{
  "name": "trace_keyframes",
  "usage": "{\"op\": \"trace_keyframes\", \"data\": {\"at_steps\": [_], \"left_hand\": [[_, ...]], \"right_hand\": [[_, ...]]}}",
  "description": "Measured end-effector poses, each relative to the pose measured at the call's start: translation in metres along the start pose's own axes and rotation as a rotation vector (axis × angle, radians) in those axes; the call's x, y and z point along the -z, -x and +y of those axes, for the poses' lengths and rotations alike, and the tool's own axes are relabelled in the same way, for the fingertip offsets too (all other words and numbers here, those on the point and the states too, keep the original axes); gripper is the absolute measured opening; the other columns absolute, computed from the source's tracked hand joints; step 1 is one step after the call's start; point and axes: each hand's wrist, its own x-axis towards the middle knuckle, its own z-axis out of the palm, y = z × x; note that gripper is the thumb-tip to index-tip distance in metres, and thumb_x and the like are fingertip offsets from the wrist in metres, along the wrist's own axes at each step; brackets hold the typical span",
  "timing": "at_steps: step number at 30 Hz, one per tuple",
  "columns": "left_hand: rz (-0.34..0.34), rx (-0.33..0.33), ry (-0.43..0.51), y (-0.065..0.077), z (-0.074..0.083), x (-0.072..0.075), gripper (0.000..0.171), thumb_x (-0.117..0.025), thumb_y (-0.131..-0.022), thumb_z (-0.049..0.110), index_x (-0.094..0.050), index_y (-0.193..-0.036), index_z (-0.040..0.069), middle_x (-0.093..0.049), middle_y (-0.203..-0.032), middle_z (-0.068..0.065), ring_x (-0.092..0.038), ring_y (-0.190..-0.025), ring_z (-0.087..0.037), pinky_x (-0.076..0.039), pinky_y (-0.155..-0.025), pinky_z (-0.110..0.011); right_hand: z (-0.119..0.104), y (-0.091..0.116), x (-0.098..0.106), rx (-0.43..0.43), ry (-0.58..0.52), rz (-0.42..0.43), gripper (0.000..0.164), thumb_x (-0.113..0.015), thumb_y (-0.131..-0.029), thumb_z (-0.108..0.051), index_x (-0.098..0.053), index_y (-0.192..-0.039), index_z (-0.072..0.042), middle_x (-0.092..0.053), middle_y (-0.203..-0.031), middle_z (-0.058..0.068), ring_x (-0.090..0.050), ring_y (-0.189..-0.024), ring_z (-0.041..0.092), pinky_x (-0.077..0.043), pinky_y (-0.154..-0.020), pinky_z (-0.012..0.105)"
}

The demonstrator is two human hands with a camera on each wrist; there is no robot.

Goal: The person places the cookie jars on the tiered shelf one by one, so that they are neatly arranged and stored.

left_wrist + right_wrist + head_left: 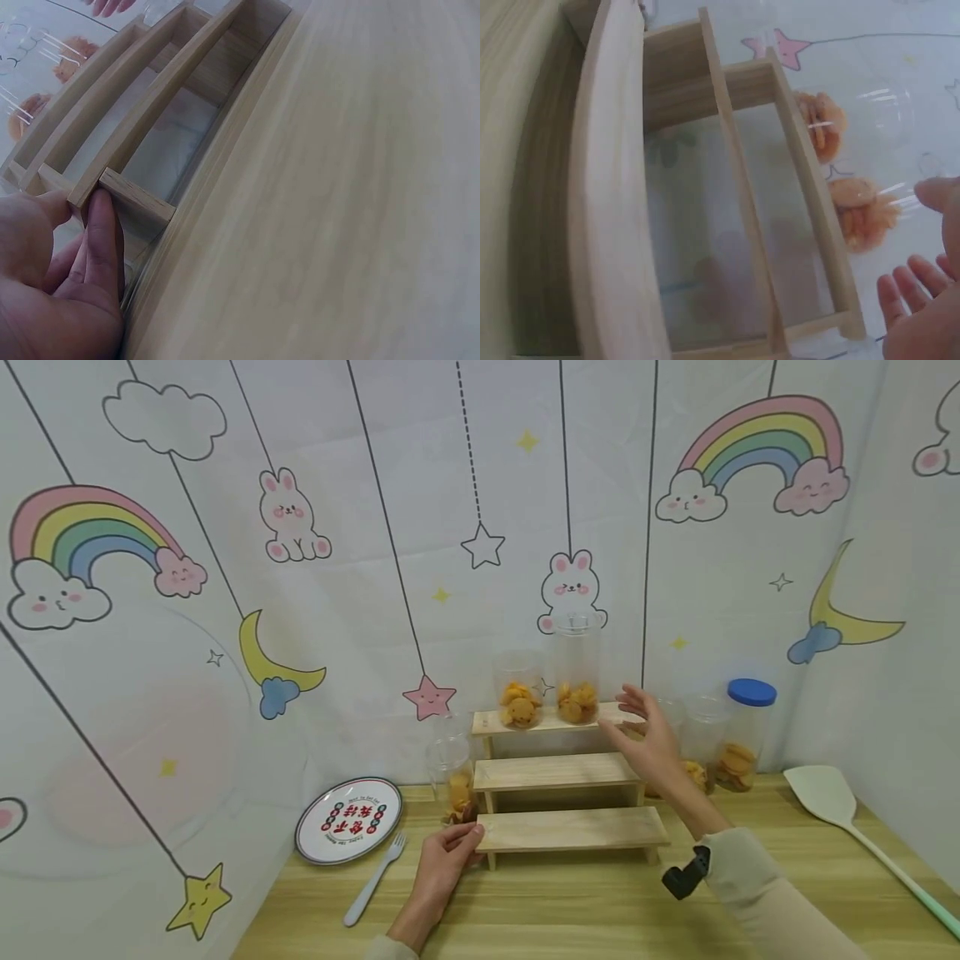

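Steadiness seems why the left hand [442, 864] pinches the wooden rack [555, 772] at its eight o'clock corner, fingers under the lowest tread [570, 829]. At two o'clock, the right hand [651, 739], fingers loose and empty, hovers near the tall jar [577, 681], twelve o'clock, perhaps guarding it.

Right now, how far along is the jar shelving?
Apparently done: a shorter jar and a taller jar stand atop the wooden rack. In hand: left hand grips the rack's lowest tier; right hand is open near the taller jar. Possibly left: the blue-lidded jar and others are on the table, while both lower tiers bear none.
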Motion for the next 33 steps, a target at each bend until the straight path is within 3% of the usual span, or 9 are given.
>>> {"op": "trace_keyframes", "data": {"at_steps": [5,8,12,17,21,24,26,29,33], "left_hand": [[-0.005,-0.003,0.005,0.000,0.000,-0.001,0.049,-0.071,-0.096,0.032,-0.064,-0.127,-0.005,-0.070,-0.121,-0.018,-0.071,-0.094,-0.011,-0.063,-0.082,-0.028],[-0.001,-0.006,0.006,0.000,-0.001,-0.003,0.050,-0.071,-0.095,0.033,-0.065,-0.127,-0.005,-0.071,-0.120,-0.018,-0.071,-0.092,-0.011,-0.063,-0.081,-0.027],[0.000,0.001,0.004,-0.002,-0.002,-0.004,0.050,-0.072,-0.095,0.033,-0.065,-0.127,-0.004,-0.071,-0.120,-0.018,-0.071,-0.088,-0.011,-0.063,-0.081,-0.027],[0.009,-0.001,-0.017,-0.002,-0.004,-0.001,0.050,-0.071,-0.095,0.033,-0.065,-0.127,-0.004,-0.071,-0.120,-0.018,-0.072,-0.086,-0.012,-0.064,-0.081,-0.028],[0.017,-0.003,-0.025,-0.001,-0.002,0.002,0.050,-0.071,-0.095,0.034,-0.064,-0.128,-0.004,-0.071,-0.121,-0.019,-0.072,-0.087,-0.011,-0.063,-0.082,-0.029],[0.012,0.001,-0.027,0.001,0.000,0.002,0.050,-0.071,-0.095,0.034,-0.064,-0.128,-0.004,-0.070,-0.122,-0.018,-0.072,-0.087,-0.011,-0.063,-0.082,-0.028],[0.009,0.000,-0.027,0.002,0.001,0.002,0.051,-0.071,-0.095,0.034,-0.065,-0.128,-0.004,-0.070,-0.122,-0.018,-0.072,-0.087,-0.011,-0.063,-0.083,-0.028],[0.004,-0.005,-0.019,0.002,0.001,0.001,0.050,-0.071,-0.095,0.033,-0.065,-0.127,-0.005,-0.070,-0.122,-0.018,-0.072,-0.087,-0.011,-0.063,-0.082,-0.028],[0.000,-0.011,-0.006,0.002,0.002,0.000,0.050,-0.071,-0.095,0.033,-0.064,-0.128,-0.005,-0.070,-0.122,-0.019,-0.071,-0.087,-0.011,-0.063,-0.083,-0.028]], "right_hand": [[0.013,0.032,0.014,-0.017,-0.015,0.079,0.053,-0.067,-0.098,-0.024,-0.046,-0.146,-0.010,-0.060,-0.129,0.014,-0.056,-0.113,0.017,-0.049,-0.087,0.012],[0.024,0.054,0.026,-0.039,0.027,0.111,0.047,-0.066,-0.099,-0.024,-0.051,-0.142,-0.014,-0.063,-0.123,0.012,-0.057,-0.106,0.006,-0.049,-0.083,0.010],[0.044,0.074,0.051,-0.056,0.079,0.153,0.045,-0.066,-0.099,-0.022,-0.053,-0.140,-0.012,-0.063,-0.119,0.012,-0.057,-0.103,0.001,-0.049,-0.080,0.009],[0.074,0.077,0.096,-0.157,0.184,0.253,0.051,-0.065,-0.099,-0.032,-0.050,-0.141,-0.008,-0.060,-0.118,0.002,-0.054,-0.101,-0.002,-0.044,-0.078,0.003],[0.087,0.064,0.124,-0.246,0.269,0.275,0.065,-0.064,-0.098,-0.040,-0.040,-0.148,-0.006,-0.055,-0.131,0.011,-0.052,-0.108,0.007,-0.041,-0.076,-0.001],[0.093,0.051,0.140,-0.288,0.306,0.226,0.076,-0.062,-0.098,-0.042,-0.028,-0.154,-0.003,-0.045,-0.144,0.021,-0.049,-0.122,0.025,-0.047,-0.087,0.011],[0.098,0.041,0.148,-0.300,0.313,0.185,0.084,-0.062,-0.098,-0.042,-0.019,-0.157,-0.001,-0.038,-0.151,0.027,-0.043,-0.130,0.040,-0.050,-0.102,0.031],[0.102,0.030,0.156,-0.310,0.284,0.133,0.092,-0.064,-0.098,-0.038,-0.008,-0.158,0.003,-0.027,-0.156,0.034,-0.033,-0.137,0.053,-0.038,-0.109,0.065],[0.106,0.017,0.160,-0.332,0.284,0.084,0.098,-0.067,-0.096,-0.034,-0.001,-0.158,0.005,-0.018,-0.158,0.038,-0.027,-0.139,0.058,-0.031,-0.110,0.073]]}}
